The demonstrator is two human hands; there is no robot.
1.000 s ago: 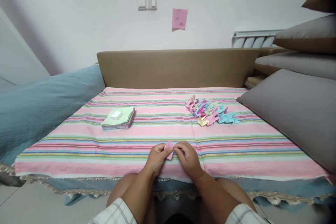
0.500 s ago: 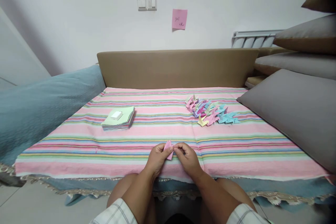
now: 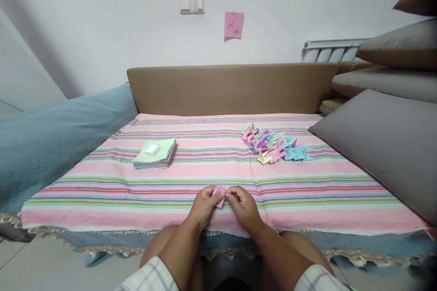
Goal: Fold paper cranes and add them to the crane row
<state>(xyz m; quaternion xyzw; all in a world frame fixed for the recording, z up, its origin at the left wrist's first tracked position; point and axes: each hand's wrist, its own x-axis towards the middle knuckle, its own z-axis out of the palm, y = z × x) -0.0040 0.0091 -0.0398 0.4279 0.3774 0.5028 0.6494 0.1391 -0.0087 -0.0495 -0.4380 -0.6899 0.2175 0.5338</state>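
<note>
My left hand [image 3: 204,205] and my right hand [image 3: 243,206] meet over the near edge of a striped pink cloth [image 3: 307,191]. Both pinch one small folded pink paper [image 3: 219,194] between their fingertips, the left from the left side, the right from the right. Further back on the right lies a heap of several folded paper figures [image 3: 273,142] in pink, purple, blue and yellow. A stack of square coloured papers [image 3: 155,154], pale green on top, sits at the back left with a small white block [image 3: 152,149] on it.
A blue cushion [image 3: 51,136] borders the cloth on the left and grey cushions [image 3: 382,141] on the right. A tan headboard [image 3: 225,88] stands behind. On the wall are a pink note [image 3: 234,25] and a light switch [image 3: 191,4]. My knees show below the cloth's fringe.
Hardly anything moves; the pink paper sits slightly lower between my fingers and both hands stay pinched on it.
</note>
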